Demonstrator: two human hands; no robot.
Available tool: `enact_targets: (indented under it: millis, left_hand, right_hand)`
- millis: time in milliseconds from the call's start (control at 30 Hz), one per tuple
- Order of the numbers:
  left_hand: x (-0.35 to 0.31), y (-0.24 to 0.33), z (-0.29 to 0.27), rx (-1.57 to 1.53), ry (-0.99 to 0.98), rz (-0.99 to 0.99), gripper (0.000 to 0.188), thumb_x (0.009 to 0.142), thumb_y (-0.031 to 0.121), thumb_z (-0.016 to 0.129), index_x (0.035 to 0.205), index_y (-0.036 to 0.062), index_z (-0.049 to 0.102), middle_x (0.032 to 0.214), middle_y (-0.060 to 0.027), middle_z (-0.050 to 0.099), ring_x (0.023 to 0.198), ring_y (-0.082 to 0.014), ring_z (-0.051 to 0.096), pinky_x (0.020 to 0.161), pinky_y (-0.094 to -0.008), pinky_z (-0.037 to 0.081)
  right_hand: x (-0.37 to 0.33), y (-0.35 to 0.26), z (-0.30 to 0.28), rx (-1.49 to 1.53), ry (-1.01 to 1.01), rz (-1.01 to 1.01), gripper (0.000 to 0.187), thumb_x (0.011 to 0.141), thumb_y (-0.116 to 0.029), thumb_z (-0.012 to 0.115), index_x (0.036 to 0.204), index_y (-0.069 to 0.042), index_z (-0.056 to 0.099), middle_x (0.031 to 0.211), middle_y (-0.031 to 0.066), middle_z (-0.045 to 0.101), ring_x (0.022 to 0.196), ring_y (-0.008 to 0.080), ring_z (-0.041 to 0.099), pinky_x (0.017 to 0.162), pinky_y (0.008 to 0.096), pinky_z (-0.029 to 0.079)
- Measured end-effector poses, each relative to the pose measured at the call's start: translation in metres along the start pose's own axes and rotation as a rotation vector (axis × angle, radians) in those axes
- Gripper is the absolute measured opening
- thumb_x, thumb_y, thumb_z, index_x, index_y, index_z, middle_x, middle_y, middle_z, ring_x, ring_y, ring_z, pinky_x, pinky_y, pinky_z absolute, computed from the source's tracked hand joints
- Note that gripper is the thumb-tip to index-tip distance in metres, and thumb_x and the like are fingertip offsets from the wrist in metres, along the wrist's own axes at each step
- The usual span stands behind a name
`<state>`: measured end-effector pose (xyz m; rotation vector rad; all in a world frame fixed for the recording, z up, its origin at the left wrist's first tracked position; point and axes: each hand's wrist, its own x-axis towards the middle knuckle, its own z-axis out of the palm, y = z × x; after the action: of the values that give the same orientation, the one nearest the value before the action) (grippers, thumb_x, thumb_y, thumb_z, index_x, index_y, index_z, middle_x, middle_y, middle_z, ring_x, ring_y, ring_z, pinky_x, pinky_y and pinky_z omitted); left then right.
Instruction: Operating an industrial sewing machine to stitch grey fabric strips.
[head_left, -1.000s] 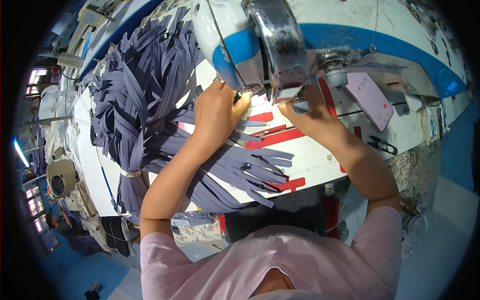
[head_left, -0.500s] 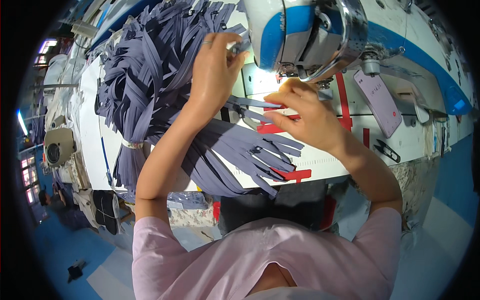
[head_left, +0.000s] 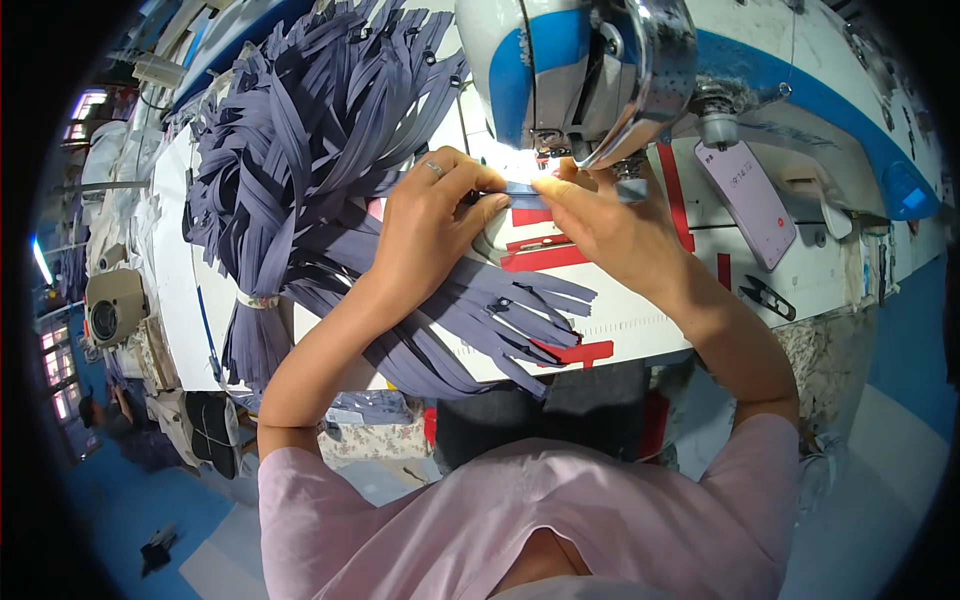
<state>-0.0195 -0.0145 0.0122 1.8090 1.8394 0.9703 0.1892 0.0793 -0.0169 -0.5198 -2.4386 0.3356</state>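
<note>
A grey-blue zipper point(head_left: 522, 199) lies stretched between my hands, just in front of the lit needle area of the sewing machine point(head_left: 540, 75). My left hand point(head_left: 425, 220), with a ring on one finger, pinches its left part. My right hand point(head_left: 625, 225) is closed on it further right, fingertips close to the presser foot; part of that hand is behind the machine's head. Left of my left hand a large heap of grey-blue zippers point(head_left: 280, 150) covers the table, one bunch bound by a pale tie point(head_left: 258, 300). More loose zippers point(head_left: 440, 320) fan out under my left forearm, dark sliders showing.
Red tape strips point(head_left: 545, 259) mark the white machine table point(head_left: 640, 325). A phone point(head_left: 750, 205) lies right of the machine, with small thread snips point(head_left: 768, 298) nearer me. A beige machine-like box point(head_left: 115, 305) stands at the left. Another person point(head_left: 110, 410) is far off left.
My left hand has come down from beside the machine head to meet my right hand. The zipper now runs straight between them. The zipper ends formerly trailing left of my right hand are gone from there.
</note>
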Motion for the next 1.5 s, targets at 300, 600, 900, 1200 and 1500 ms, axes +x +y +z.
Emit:
enact_targets:
  millis: [300,600,900,1200,1500]
  left_hand:
    - [0.011,-0.007,0.007,0.144,0.082,0.157,0.012,0.081,0.010,0.080,0.092,0.0075,0.076,0.086,-0.0068,0.065,0.071,-0.0249,0.063,0.063,-0.0359,0.050]
    - [0.008,-0.009,0.012,0.128,0.110,0.217,0.012,0.079,0.009,0.080,0.090,0.0098,0.077,0.084,-0.0061,0.064,0.071,-0.0247,0.063,0.061,-0.0365,0.049]
    - [0.015,-0.006,0.017,0.092,0.109,0.137,0.012,0.079,0.010,0.081,0.090,0.0097,0.078,0.082,-0.0060,0.064,0.069,-0.0228,0.063,0.061,-0.0355,0.049]
    - [0.026,-0.004,0.015,0.055,-0.015,-0.067,0.019,0.080,0.020,0.082,0.089,0.0048,0.075,0.087,-0.0095,0.068,0.075,-0.0266,0.067,0.066,-0.0385,0.051]
    - [0.035,-0.016,0.017,0.091,-0.010,-0.120,0.034,0.080,0.027,0.083,0.085,-0.0031,0.069,0.081,-0.0152,0.069,0.076,-0.0344,0.068,0.067,-0.0446,0.050]
  right_hand:
    - [-0.001,0.009,-0.006,-0.268,-0.071,-0.147,0.025,0.080,-0.010,0.080,0.104,-0.009,0.074,0.110,0.0121,0.064,0.102,0.0333,0.061,0.086,0.0454,0.050]
    - [0.003,0.002,-0.011,-0.194,-0.022,-0.122,0.017,0.079,-0.011,0.081,0.091,-0.006,0.069,0.105,0.0108,0.063,0.097,0.0308,0.061,0.082,0.0443,0.051]
    - [0.001,0.009,0.000,-0.039,0.116,0.051,0.025,0.078,-0.006,0.082,0.097,-0.003,0.065,0.093,0.0118,0.064,0.087,0.0318,0.063,0.074,0.0416,0.053]
    - [0.005,0.007,0.004,0.015,0.138,0.079,0.025,0.078,-0.005,0.082,0.096,-0.002,0.065,0.094,0.0121,0.065,0.085,0.0314,0.065,0.073,0.0415,0.055]
    - [0.005,0.013,0.011,-0.061,0.108,0.125,0.023,0.079,-0.008,0.080,0.099,-0.002,0.068,0.098,0.0157,0.065,0.089,0.0352,0.064,0.078,0.0444,0.054]
